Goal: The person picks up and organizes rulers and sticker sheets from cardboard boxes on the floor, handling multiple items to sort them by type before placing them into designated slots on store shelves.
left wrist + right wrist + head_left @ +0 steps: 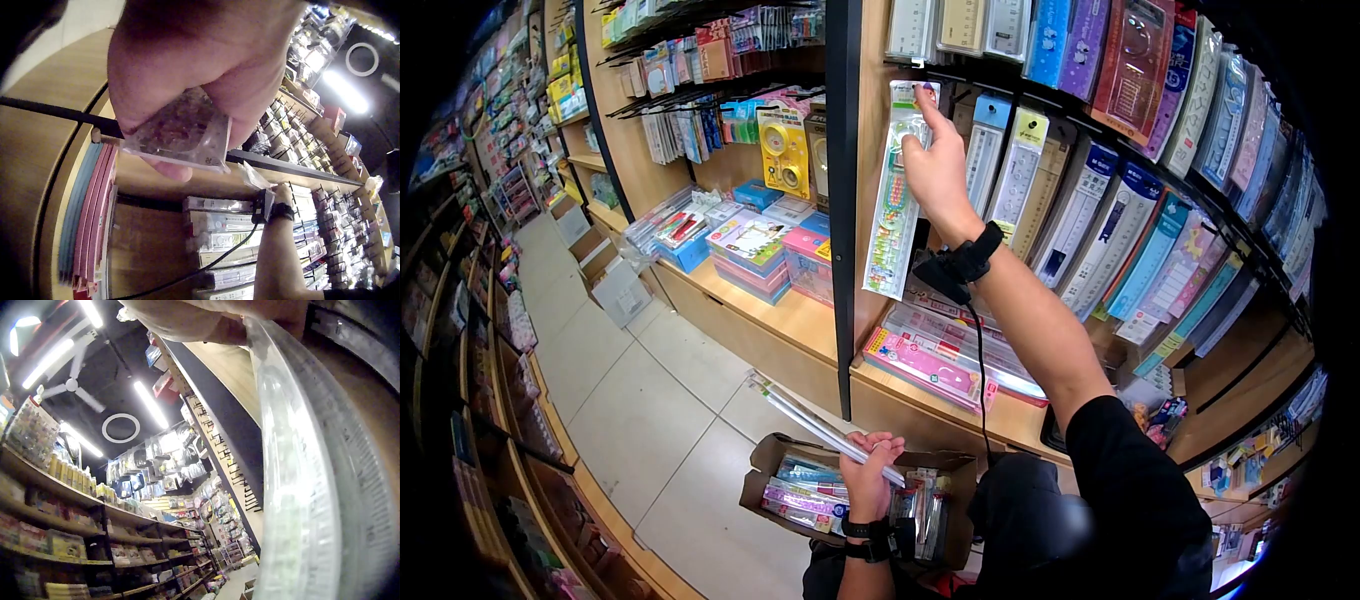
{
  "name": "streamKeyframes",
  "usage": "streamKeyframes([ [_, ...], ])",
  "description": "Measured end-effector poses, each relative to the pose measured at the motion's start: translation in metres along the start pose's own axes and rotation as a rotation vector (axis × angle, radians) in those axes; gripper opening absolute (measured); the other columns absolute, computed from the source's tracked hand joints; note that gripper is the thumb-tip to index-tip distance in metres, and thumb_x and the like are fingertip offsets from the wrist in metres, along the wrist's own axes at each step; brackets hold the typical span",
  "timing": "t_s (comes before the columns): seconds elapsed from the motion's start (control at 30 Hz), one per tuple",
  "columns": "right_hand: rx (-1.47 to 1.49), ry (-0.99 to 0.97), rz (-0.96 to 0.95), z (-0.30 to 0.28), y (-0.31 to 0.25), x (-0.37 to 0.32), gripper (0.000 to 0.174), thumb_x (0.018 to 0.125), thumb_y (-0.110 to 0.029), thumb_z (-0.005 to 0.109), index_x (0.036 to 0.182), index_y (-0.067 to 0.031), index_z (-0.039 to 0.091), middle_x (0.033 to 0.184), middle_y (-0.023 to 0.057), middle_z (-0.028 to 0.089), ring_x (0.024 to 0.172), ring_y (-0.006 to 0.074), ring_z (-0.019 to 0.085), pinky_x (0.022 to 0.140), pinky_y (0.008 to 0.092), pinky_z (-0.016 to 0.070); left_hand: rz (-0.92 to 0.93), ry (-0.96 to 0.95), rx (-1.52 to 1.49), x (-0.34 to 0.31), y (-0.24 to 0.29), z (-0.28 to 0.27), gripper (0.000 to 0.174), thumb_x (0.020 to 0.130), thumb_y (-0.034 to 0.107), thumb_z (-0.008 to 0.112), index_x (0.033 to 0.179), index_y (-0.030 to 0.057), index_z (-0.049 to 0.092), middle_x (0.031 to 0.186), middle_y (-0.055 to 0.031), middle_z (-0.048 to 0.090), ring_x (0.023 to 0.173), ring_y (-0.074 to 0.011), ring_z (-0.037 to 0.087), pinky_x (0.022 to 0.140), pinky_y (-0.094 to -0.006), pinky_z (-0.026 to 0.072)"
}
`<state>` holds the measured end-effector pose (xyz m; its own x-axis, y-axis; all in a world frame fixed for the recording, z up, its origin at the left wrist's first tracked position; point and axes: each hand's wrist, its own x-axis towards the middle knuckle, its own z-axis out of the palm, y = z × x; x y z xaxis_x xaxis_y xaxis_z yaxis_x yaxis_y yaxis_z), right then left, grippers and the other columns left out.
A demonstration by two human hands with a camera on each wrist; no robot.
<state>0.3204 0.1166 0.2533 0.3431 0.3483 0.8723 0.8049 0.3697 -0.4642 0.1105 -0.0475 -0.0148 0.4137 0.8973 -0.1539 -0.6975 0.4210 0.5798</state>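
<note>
My right hand (943, 170) grips the top of a clear-packed ruler set (890, 225) with green and colourful print, its thumb pointing up at the header. The set hangs upright beside the dark shelf post. In the right wrist view the ruler packet (290, 475) runs down from the fingers, with ruler markings on the layer behind. Lower down, my left hand (868, 478) holds a thin bundle of clear-packed rulers (825, 435), seen edge-on above an open cardboard box (756, 470). In the left wrist view, the bundle's clear plastic end (178, 137) pokes out beneath the palm.
Hanging ruler packs (1090, 220) fill the rack to the right. Pink flat packs (930, 365) lie on the lower ledge. Left of the dark post (842, 200) stand boxed goods (750, 245). A black cable (983, 380) trails from the right wrist.
</note>
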Motion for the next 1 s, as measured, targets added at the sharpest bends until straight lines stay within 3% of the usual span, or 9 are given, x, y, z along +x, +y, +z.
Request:
streamKeyframes([
  [0.23,-0.025,0.009,-0.012,0.002,-0.004,0.002,0.058,0.076,-0.001,0.046,0.134,-0.0057,0.042,0.109,0.0235,0.051,0.100,0.0347,0.053,0.092,0.0363,0.0401,0.001,-0.007,-0.003,0.000,-0.001,-0.001,0.025,0.081,-0.008,0.055,0.091,0.0075,0.037,0.092,-0.0119,0.057,0.083,-0.0258,0.063,0.077,-0.0365,0.0531],
  [0.3,-0.129,0.030,-0.102,0.002,-0.004,0.002,0.059,0.075,0.000,0.045,0.134,-0.0042,0.041,0.108,0.0255,0.050,0.099,0.0366,0.053,0.091,0.0374,0.0405,-0.008,0.001,-0.016,0.000,0.000,0.000,0.025,0.082,-0.007,0.056,0.091,0.0077,0.038,0.092,-0.0119,0.057,0.083,-0.0257,0.063,0.077,-0.0361,0.0531],
  [0.6,-0.224,-0.045,-0.054,0.000,-0.014,0.010,0.061,0.074,0.001,0.045,0.135,-0.0043,0.039,0.109,0.0291,0.049,0.099,0.0409,0.052,0.090,0.0414,0.0411,0.002,-0.011,-0.016,0.001,-0.003,-0.002,0.026,0.083,-0.005,0.055,0.093,0.0090,0.037,0.090,-0.0113,0.059,0.081,-0.0251,0.063,0.073,-0.0345,0.0540],
  [0.9,-0.082,0.035,-0.138,0.001,-0.011,0.012,0.050,0.073,0.002,0.046,0.123,-0.0042,0.045,0.120,0.0235,0.051,0.110,0.0400,0.050,0.095,0.0419,0.0389,0.013,-0.015,-0.032,0.002,-0.003,-0.001,0.023,0.084,-0.005,0.055,0.092,0.0088,0.038,0.089,-0.0115,0.059,0.080,-0.0249,0.063,0.072,-0.0339,0.0545],
  [1.0,-0.017,0.047,-0.083,-0.001,-0.015,0.011,0.050,0.073,0.002,0.045,0.123,-0.0042,0.045,0.120,0.0227,0.052,0.111,0.0387,0.050,0.096,0.0408,0.0383,0.006,-0.004,-0.026,0.002,-0.004,-0.001,0.024,0.084,-0.005,0.055,0.092,0.0086,0.038,0.089,-0.0120,0.058,0.080,-0.0250,0.063,0.072,-0.0339,0.0545],
])
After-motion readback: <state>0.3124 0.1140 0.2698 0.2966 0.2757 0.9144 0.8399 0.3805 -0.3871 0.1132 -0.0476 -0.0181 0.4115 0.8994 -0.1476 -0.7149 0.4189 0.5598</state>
